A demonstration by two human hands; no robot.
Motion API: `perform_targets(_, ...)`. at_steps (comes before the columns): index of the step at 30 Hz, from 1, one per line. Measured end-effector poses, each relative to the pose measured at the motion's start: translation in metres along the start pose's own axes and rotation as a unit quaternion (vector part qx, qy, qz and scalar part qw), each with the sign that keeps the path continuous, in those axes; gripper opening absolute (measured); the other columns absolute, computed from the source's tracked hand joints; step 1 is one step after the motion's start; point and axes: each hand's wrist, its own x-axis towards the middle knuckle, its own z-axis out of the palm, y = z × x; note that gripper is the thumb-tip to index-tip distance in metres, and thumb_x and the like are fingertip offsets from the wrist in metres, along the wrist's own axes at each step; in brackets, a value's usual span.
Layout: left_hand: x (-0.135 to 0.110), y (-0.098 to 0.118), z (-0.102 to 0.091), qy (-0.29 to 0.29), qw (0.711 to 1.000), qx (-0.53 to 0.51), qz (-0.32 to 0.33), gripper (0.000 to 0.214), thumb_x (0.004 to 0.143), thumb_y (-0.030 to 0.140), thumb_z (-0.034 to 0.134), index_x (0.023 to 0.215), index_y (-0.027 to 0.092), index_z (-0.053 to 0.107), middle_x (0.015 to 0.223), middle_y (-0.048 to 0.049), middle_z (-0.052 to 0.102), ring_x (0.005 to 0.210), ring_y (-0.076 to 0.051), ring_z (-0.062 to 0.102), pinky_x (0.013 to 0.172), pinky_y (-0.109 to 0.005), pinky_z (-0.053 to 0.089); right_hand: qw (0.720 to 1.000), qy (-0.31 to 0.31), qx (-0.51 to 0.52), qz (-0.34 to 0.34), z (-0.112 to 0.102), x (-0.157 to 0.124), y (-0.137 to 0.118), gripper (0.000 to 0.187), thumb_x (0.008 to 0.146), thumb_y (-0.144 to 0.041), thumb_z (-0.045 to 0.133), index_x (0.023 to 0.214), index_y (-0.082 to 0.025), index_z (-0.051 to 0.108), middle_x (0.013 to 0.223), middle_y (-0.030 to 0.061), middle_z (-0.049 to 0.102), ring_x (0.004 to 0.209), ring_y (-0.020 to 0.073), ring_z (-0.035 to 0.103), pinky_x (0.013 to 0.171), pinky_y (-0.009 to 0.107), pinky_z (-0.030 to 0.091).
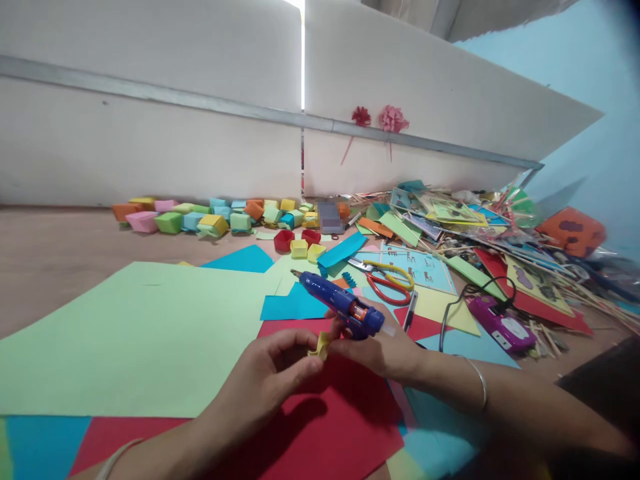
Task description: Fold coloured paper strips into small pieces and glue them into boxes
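Note:
My left hand [267, 380] is closed in a pinch on a small folded yellow paper piece [321, 345]. My right hand [383, 350] grips a blue glue gun [340, 305] by its handle, nozzle pointing up and left. The gun's handle sits right beside the yellow piece. Both hands hover over a red paper sheet [320, 427]. A thin bangle circles my right wrist.
A large light-green sheet [130, 327] lies to the left, blue sheets around it. Scissors [387, 280] and a purple device [500, 327] with a black cord lie to the right. Several coloured paper boxes [200, 217] line the white wall. Paper scraps and sticks pile up at right.

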Motion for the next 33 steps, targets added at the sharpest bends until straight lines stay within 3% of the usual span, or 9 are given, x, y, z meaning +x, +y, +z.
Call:
perform_targets(4, 0.000, -0.003, 0.000, 0.007, 1.000, -0.011, 0.018, 0.026, 0.074, 0.040, 0.071, 0.085, 0.018, 0.061, 0.081, -0.0070, 0.071, 0.074, -0.022, 0.067, 0.067, -0.033, 0.053, 0.999, 0.000, 0.043, 0.000, 0.001, -0.003, 0.000, 0.018, 0.069, -0.030, 0.073, 0.078, -0.020, 0.060, 0.073, -0.0013, 0.060, 0.063, 0.0125, 0.053, 0.057, 0.026, 0.044)
perform_targets(7, 0.001, -0.007, 0.001, 0.034, 0.999, -0.024, 0.029, 0.024, 0.080, 0.040, 0.066, 0.078, 0.022, 0.049, 0.067, 0.0009, 0.063, 0.060, -0.019, 0.065, 0.058, -0.031, 0.053, 0.996, 0.003, 0.089, 0.027, 0.001, -0.006, 0.003, 0.021, 0.070, -0.032, 0.073, 0.082, -0.021, 0.059, 0.074, -0.0013, 0.061, 0.062, 0.0121, 0.054, 0.056, 0.026, 0.044)
perform_targets(10, 0.001, -0.008, 0.004, 0.038, 0.998, -0.036, 0.042, 0.018, 0.083, 0.033, 0.062, 0.079, 0.023, 0.048, 0.063, 0.0036, 0.060, 0.055, -0.015, 0.060, 0.054, -0.028, 0.051, 0.993, -0.034, 0.114, 0.024, 0.002, -0.010, 0.007, 0.022, 0.073, -0.033, 0.074, 0.087, -0.023, 0.060, 0.079, -0.0009, 0.065, 0.068, 0.0137, 0.060, 0.063, 0.027, 0.050)
perform_targets(16, -0.003, -0.005, 0.002, 0.028, 0.996, 0.029, 0.083, 0.016, 0.078, 0.022, 0.062, 0.062, 0.018, 0.061, 0.060, 0.0000, 0.061, 0.056, -0.012, 0.055, 0.052, -0.023, 0.046, 0.998, -0.039, 0.055, 0.008, 0.005, -0.013, 0.005, 0.017, 0.075, -0.030, 0.073, 0.087, -0.023, 0.064, 0.083, 0.0006, 0.069, 0.076, 0.0170, 0.065, 0.069, 0.030, 0.054)
perform_targets(19, -0.001, -0.007, 0.000, 0.022, 0.997, -0.055, 0.058, 0.015, 0.076, 0.024, 0.065, 0.064, 0.019, 0.057, 0.066, -0.0004, 0.065, 0.053, -0.015, 0.061, 0.048, -0.028, 0.051, 0.999, -0.009, 0.032, 0.013, -0.002, -0.010, 0.001, 0.014, 0.076, -0.032, 0.069, 0.087, -0.024, 0.063, 0.078, -0.0013, 0.067, 0.071, 0.0162, 0.063, 0.066, 0.030, 0.053)
perform_targets(23, 0.004, -0.008, -0.001, 0.055, 0.989, -0.133, 0.042, 0.023, 0.076, 0.027, 0.069, 0.067, 0.021, 0.049, 0.069, -0.0021, 0.071, 0.057, -0.020, 0.066, 0.043, -0.028, 0.051, 0.996, 0.046, -0.073, -0.033, -0.024, -0.004, 0.000, 0.013, 0.079, -0.033, 0.068, 0.077, -0.024, 0.059, 0.071, -0.0023, 0.061, 0.062, 0.0147, 0.055, 0.057, 0.029, 0.046)
perform_targets(27, 0.008, -0.004, -0.004, 0.110, 0.983, -0.146, 0.029, 0.026, 0.078, 0.031, 0.069, 0.070, 0.020, 0.047, 0.073, -0.0007, 0.071, 0.056, -0.018, 0.067, 0.044, -0.027, 0.052, 0.991, 0.001, -0.107, -0.075, -0.043, -0.001, -0.004, 0.017, 0.082, -0.038, 0.068, 0.079, -0.024, 0.059, 0.071, -0.0021, 0.059, 0.061, 0.0145, 0.052, 0.055, 0.028, 0.041)
perform_targets(33, 0.011, -0.001, -0.007, 0.154, 0.979, -0.126, 0.052, 0.022, 0.077, 0.028, 0.068, 0.069, 0.020, 0.049, 0.067, 0.0027, 0.067, 0.057, -0.016, 0.066, 0.041, -0.022, 0.048, 0.964, -0.074, -0.225, -0.122, -0.045, -0.005, -0.011, 0.021, 0.084, -0.039, 0.068, 0.076, -0.022, 0.057, 0.073, -0.0003, 0.059, 0.067, 0.0146, 0.051, 0.058, 0.027, 0.037)
